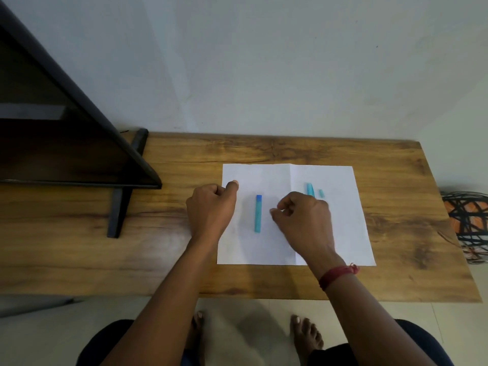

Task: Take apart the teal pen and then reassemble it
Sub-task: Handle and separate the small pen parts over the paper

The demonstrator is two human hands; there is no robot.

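Note:
The teal pen lies in pieces on a white sheet of paper (343, 220). A long teal tube with a blue end (258, 213) lies lengthwise in the sheet's middle, between my hands. A second teal piece (309, 188) shows just beyond my right hand, its near end hidden by the knuckles. Right of it sits a tiny teal part (321, 192). My left hand (211, 207) rests at the sheet's left edge with fingers curled and thumb out, nothing visible in it. My right hand (301, 217) hovers over the sheet, thumb and forefinger close together; any small part between them is hidden.
The paper lies on a wooden table (264, 149) against a white wall. A dark slanted shelf frame (79, 143) stands on the table's left part, with its foot (118, 210) near my left hand. A black wire basket (467, 223) sits off the right edge.

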